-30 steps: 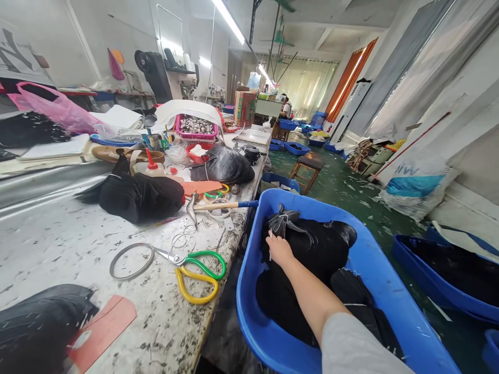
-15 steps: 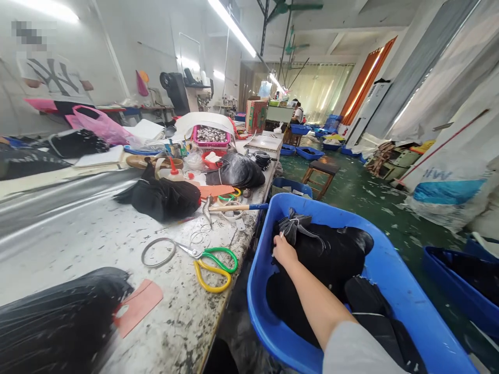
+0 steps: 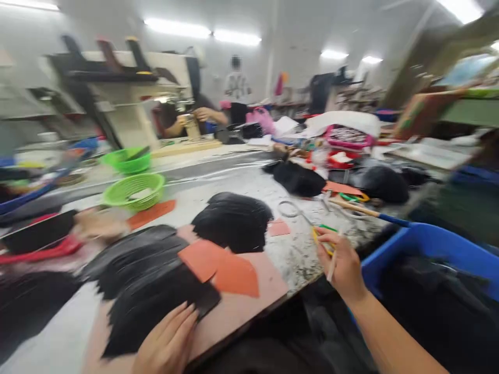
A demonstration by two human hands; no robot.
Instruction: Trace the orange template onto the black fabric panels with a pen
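My left hand [image 3: 167, 340] lies flat with fingers together on a black fabric piece [image 3: 156, 298] that rests on a pinkish board [image 3: 241, 306] at the table's near edge. Orange-red template pieces [image 3: 218, 265] lie on the board beside it. My right hand [image 3: 343, 265] is at the table edge, closed around a thin white stick, right by the yellow and green scissors [image 3: 323, 234]. More black pieces [image 3: 234, 221] are stacked in the middle of the table. The picture is blurred by motion.
A blue tub [image 3: 432, 249] with black material stands at the right of the table. Two green baskets [image 3: 132, 189] sit at the left. A hammer with a blue grip [image 3: 374, 214] and a metal ring [image 3: 288, 209] lie near the scissors. Another person [image 3: 187, 111] works at a machine across the table.
The view has swung left from the blue tub to the table. My right hand left the tub and came to the table edge by the scissors. My left hand now shows.
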